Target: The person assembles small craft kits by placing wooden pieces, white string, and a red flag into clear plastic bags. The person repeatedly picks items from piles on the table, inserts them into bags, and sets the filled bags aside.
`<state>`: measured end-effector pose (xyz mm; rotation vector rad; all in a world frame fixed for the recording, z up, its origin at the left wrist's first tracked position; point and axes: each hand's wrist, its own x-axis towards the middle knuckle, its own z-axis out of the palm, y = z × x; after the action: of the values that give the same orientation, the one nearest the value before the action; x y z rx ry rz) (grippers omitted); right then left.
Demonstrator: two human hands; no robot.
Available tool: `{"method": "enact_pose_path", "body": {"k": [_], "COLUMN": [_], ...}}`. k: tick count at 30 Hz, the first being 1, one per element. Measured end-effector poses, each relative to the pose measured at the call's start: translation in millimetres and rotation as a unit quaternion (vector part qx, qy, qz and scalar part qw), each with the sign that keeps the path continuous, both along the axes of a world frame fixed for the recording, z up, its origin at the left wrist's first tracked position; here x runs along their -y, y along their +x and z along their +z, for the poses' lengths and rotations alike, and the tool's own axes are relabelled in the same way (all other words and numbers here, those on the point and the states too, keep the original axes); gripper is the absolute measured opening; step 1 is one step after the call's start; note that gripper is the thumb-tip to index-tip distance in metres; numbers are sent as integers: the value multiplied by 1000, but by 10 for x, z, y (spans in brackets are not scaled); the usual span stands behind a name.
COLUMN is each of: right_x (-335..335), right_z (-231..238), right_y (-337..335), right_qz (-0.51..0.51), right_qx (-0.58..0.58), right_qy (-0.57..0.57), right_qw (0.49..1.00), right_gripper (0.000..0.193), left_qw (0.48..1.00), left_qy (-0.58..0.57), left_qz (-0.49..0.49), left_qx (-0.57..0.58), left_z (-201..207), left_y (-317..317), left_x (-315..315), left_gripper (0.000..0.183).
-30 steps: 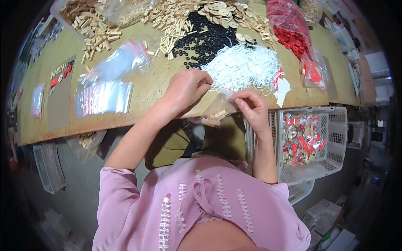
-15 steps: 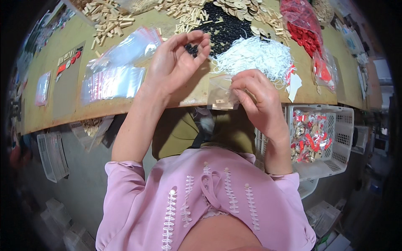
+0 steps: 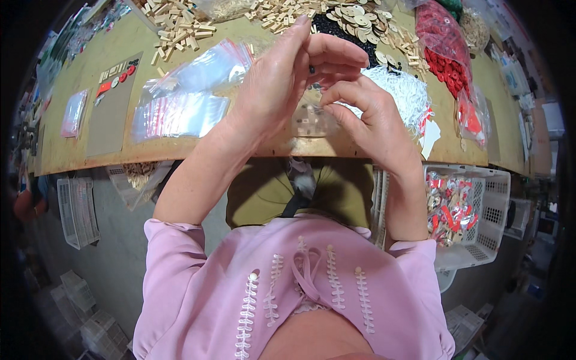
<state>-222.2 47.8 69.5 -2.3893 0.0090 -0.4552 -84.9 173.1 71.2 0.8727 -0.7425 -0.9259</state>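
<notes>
My left hand [image 3: 288, 75] is cupped and tipped on its side above a small clear plastic bag [image 3: 307, 123]. A dark bead [image 3: 312, 70] shows at its palm; the curled fingers hide how many black beads are in it. My right hand [image 3: 366, 114] pinches the bag near its mouth between thumb and forefinger. Small pale wooden pieces lie inside the bag, and dark specks show near its mouth. The bag is close to the table's front edge, partly behind both hands.
Flat clear bags [image 3: 180, 117] lie left, beside a sample card [image 3: 111, 114]. Wooden sticks [image 3: 180, 30], black beads [image 3: 330, 25], wooden discs [image 3: 360, 21], white strings [image 3: 399, 93] and red rings [image 3: 447, 72] are heaped behind. A white crate [image 3: 489, 207] of filled packets stands right, below the table.
My left hand has moved right and rolled from palm-up, with black beads in it, to tipped over the bag. My right hand still grips the bag, which now lies partly under the left hand.
</notes>
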Motion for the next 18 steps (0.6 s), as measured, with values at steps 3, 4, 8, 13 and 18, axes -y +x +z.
{"method": "enact_pose_path", "body": {"k": [3, 4, 8, 13, 18], "right_x": [18, 40, 90, 204, 297], "right_z": [-14, -34, -58, -111, -114], "right_y": [-23, -34, -71, -118, -278], "right_qz": [-9, -11, -7, 0, -22], "right_qx": [3, 1, -21, -5, 43], "right_qy": [0, 3, 55, 71, 74], "right_qw": [1000, 1000, 998, 997, 996], "right_gripper": [10, 10, 10, 9, 7], "left_qw": [1000, 1000, 998, 994, 999], "left_qy": [2, 3, 2, 2, -24], "left_qz": [-19, -27, -52, -67, -30], "left_qx": [-5, -7, 28, 87, 28], "left_z": [-10, -7, 12, 27, 105], "left_y": [28, 31, 5, -70, 91], "left_x": [43, 61, 118, 218, 343], "left_gripper": [73, 73, 73, 73, 53]}}
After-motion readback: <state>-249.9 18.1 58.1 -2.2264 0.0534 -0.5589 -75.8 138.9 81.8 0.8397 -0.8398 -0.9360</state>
